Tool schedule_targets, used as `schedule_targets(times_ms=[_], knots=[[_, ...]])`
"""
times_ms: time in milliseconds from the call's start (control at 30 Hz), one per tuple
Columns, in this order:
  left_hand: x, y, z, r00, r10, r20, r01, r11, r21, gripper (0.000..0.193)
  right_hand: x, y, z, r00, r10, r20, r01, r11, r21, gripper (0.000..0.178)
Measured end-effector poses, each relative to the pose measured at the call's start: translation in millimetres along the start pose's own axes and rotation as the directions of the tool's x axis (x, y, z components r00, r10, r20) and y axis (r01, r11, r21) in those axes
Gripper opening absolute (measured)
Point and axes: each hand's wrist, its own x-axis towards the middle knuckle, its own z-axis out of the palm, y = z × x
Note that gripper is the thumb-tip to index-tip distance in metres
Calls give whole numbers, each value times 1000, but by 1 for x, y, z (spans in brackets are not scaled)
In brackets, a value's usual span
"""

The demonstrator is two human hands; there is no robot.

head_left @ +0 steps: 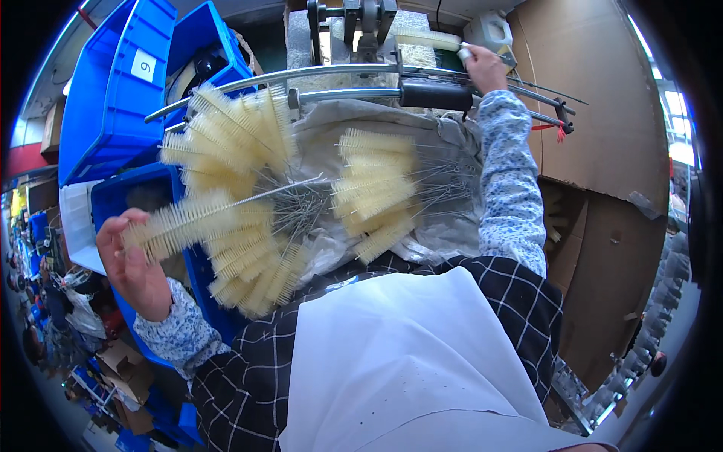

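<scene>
My left hand point(135, 264) is closed around the bristle end of a cream bottle brush point(188, 222), whose twisted wire stem points right, over the pile. My right hand point(486, 69) reaches to the machine point(367, 30) at the far side, its fingers closed at the near end of another cream brush point(429, 39); something white shows at the fingertips. Beneath my left hand's brush lies a heap of similar brushes point(248, 248), bristles to the left. A second heap point(373, 177) sits in the middle, with its wire stems toward my right sleeve.
Metal rails point(339, 93) with a black roller point(435, 95) cross before the machine. Blue bins point(113, 98) stand at left. Cardboard point(595, 113) walls the right side. A pale plastic sheet point(316, 124) lies under the brushes. A white apron point(407, 339) covers my lap.
</scene>
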Motion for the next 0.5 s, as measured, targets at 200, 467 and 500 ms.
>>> schedule_targets(times_ms=[200,467,500], knots=[[20,-2,29,988,-112,107,122,989,-87,28,26,50,5,967,-218,135,210,975,67,27],[33,3,86,900,-271,342,329,936,-124,22,-74,-31,-131,827,-437,354,70,704,706,29],[31,0,96,884,-279,376,341,934,-107,23,-83,-52,-129,771,-522,365,179,727,663,32]])
